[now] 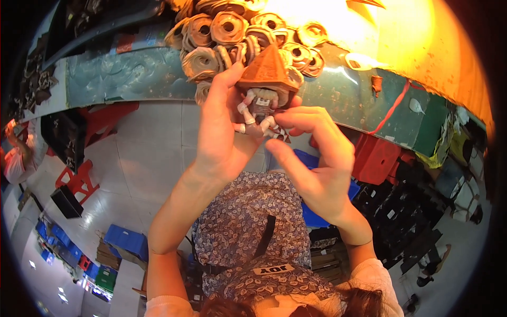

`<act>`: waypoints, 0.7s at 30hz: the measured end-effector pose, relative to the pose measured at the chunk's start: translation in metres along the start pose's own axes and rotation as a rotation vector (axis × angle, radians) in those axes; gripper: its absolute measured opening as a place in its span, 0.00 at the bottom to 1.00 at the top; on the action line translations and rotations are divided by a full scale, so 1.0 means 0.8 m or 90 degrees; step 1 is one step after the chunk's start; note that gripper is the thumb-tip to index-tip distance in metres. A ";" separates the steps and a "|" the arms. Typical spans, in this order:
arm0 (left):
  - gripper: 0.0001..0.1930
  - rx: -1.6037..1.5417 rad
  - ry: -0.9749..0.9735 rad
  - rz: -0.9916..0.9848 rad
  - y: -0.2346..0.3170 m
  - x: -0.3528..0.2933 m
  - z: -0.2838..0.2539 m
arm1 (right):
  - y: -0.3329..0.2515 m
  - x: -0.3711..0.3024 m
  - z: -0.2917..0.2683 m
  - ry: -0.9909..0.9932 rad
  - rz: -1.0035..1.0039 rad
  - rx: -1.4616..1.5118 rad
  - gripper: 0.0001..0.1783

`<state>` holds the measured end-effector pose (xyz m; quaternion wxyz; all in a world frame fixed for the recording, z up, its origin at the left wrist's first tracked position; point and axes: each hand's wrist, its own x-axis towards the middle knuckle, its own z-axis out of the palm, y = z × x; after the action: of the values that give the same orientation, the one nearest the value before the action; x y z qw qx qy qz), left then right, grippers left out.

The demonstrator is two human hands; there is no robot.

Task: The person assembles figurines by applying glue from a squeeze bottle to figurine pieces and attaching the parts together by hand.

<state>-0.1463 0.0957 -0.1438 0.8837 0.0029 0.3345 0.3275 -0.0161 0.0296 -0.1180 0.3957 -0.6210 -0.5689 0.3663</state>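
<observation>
A small figurine (262, 107) with a brown pointed, roof-like top (268, 67) is held up above the table's near edge. It has a pale beard, a brown body and pale bent legs ending in patterned shoes. My left hand (219, 124) wraps round it from the left and underneath, thumb against the pointed top. From the right, my right hand (322, 158) reaches its legs, thumb and forefinger curved on either side of a shoe. Exact fingertip contact there is partly hidden.
Brown ruffled pieces with holes (228, 27) are piled on the green tabletop (127, 76) beyond my hands. A small brown piece (376, 84) and a red strip (393, 108) lie right. Red stools (375, 158) and blue bins (127, 240) stand below; another person (24, 158) is far left.
</observation>
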 end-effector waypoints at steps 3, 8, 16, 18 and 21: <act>0.24 0.082 0.025 0.068 -0.031 -0.009 0.016 | -0.003 -0.022 -0.014 0.035 0.034 -0.074 0.39; 0.25 0.220 -0.098 -0.008 -0.122 -0.041 0.081 | -0.007 -0.107 -0.082 0.156 0.182 0.048 0.43; 0.26 0.546 -0.336 -0.138 -0.213 -0.011 0.144 | 0.115 -0.066 -0.341 0.495 0.297 0.210 0.21; 0.22 0.546 -0.326 -0.225 -0.217 -0.012 0.121 | 0.190 0.005 -0.423 0.460 0.314 0.260 0.13; 0.20 0.557 -0.205 -0.246 -0.211 -0.022 0.087 | 0.296 0.135 -0.522 0.495 0.361 0.180 0.20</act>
<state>-0.0176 -0.0327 -0.1175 0.8846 0.3616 0.2940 -0.0179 0.4693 0.0969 -0.1589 0.5434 -0.7823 -0.1328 0.2741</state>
